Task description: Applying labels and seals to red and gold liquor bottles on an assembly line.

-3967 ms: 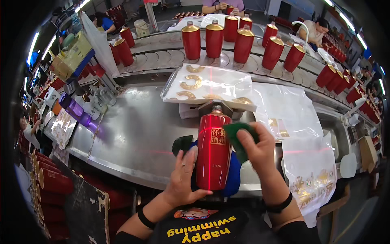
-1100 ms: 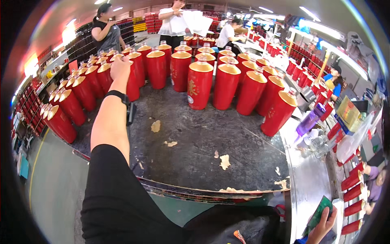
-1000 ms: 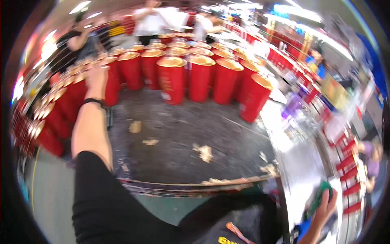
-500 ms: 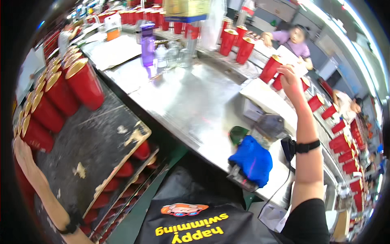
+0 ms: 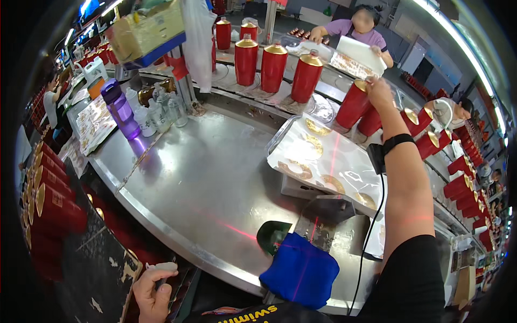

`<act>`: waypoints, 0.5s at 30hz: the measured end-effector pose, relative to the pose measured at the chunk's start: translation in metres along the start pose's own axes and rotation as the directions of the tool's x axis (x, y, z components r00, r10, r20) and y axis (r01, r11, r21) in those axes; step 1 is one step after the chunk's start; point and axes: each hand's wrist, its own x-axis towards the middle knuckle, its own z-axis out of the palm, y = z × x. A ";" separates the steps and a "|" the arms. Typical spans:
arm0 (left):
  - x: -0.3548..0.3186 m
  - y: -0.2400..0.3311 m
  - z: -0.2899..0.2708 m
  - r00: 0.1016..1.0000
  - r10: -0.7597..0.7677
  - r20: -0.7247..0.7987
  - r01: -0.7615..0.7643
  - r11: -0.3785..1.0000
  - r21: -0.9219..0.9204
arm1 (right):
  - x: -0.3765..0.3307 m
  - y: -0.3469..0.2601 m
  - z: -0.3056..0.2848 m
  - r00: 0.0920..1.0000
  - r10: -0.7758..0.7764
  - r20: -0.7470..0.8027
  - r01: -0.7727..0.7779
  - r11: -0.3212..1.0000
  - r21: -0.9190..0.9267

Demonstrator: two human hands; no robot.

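My right hand (image 5: 380, 92) reaches far across the bench, its fingers closed at the gold neck of a red bottle (image 5: 354, 105) in the row on the conveyor line. A black strap with a small box and cable sits on that wrist. My left hand (image 5: 153, 290) is low at the left, beside the edge of a dark worn board (image 5: 102, 269); its fingers are apart, it holds nothing, and pale coverings show on the fingertips. Several more red bottles with gold shoulders (image 5: 273, 67) stand upright along the line. Between my arms lies a sheet of gold round labels (image 5: 301, 148) on a stand.
A blue cloth (image 5: 301, 272) covers a device at the bench's near edge. A purple bottle (image 5: 123, 110) and clear squeeze bottles (image 5: 159, 114) stand back left. Red bottles (image 5: 56, 210) crowd the left board. Across the line, a person in purple (image 5: 362, 35) holds a white sheet (image 5: 362, 54).
My left hand has left the red bottles on the board and come in toward my body. My right hand has closed on a bottle's neck. The view has turned left.
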 end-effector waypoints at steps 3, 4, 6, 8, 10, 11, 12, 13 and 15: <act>0.022 -0.002 0.011 0.965 0.251 0.073 -0.260 0.951 0.167 | 0.003 0.015 0.011 0.984 0.012 -0.178 0.004 0.996 0.090; 0.028 -0.002 0.016 0.969 0.232 0.089 -0.244 0.956 0.165 | 0.000 0.023 0.010 0.987 0.051 -0.150 -0.032 0.991 0.126; 0.038 0.004 0.030 0.959 0.241 0.148 -0.265 0.948 0.176 | -0.004 0.032 0.004 0.984 0.038 -0.176 -0.018 0.993 0.118; 0.054 -0.002 0.046 0.953 0.218 0.210 -0.252 0.956 0.149 | -0.015 0.027 -0.008 0.988 -0.044 -0.145 0.054 0.996 0.067; 0.069 -0.003 0.067 0.873 0.304 0.381 -0.396 0.899 0.189 | -0.020 0.032 -0.036 0.947 -0.160 -0.279 0.182 0.982 0.056; 0.073 0.004 0.076 0.796 0.246 0.552 -0.426 0.877 0.224 | -0.022 0.033 -0.057 0.926 -0.185 -0.330 0.217 0.974 0.063; 0.079 -0.005 0.092 0.695 0.251 0.674 -0.515 0.828 0.223 | -0.025 0.026 -0.078 0.903 -0.211 -0.374 0.257 0.963 0.077; 0.079 -0.009 0.110 0.627 0.309 0.715 -0.607 0.769 0.200 | -0.030 0.014 -0.104 0.946 -0.126 -0.300 0.189 0.964 0.189; 0.079 -0.027 0.135 0.493 0.360 0.792 -0.758 0.625 0.187 | -0.036 0.008 -0.164 0.977 -0.041 -0.210 0.122 0.913 0.389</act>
